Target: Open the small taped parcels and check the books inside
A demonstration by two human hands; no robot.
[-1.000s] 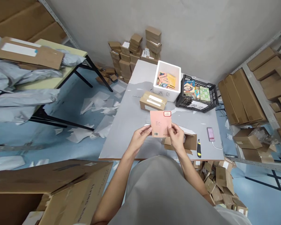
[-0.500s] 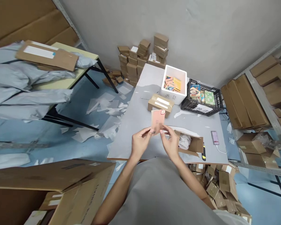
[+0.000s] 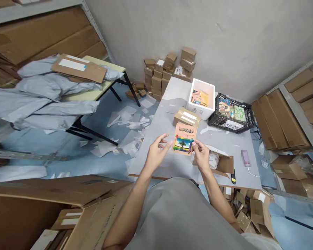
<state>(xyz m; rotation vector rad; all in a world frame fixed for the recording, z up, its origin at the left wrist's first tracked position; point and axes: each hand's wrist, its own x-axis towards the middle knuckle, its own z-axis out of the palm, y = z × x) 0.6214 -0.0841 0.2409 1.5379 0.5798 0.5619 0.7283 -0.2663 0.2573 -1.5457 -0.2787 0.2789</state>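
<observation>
My right hand (image 3: 201, 154) grips the right edge of a small pink booklet (image 3: 182, 147) between thumb and fingers. The booklet's face shows a tree picture in a rainbow-coloured frame, with printed characters above it. To its left, my left hand (image 3: 158, 151) is open, fingers apart, close to the booklet's left edge. Just beyond the booklet lies a closed cardboard box (image 3: 181, 117) with white labels. By my right wrist an open cardboard box (image 3: 225, 164) contains white wrapping, and a black-and-yellow cutter (image 3: 233, 176) lies beside it.
A white foam box (image 3: 211, 92) and a black plastic crate (image 3: 250, 118), both holding booklets, stand at the table's (image 3: 164, 135) back. A phone (image 3: 246, 158) with a cable lies right. A large open carton (image 3: 101, 215) is at lower left. Paper scraps (image 3: 127, 119) litter the floor.
The booklet has been turned from its plain pink side to the tree-picture side. My left hand has let go of it; my right hand still holds it. The view has shifted left.
</observation>
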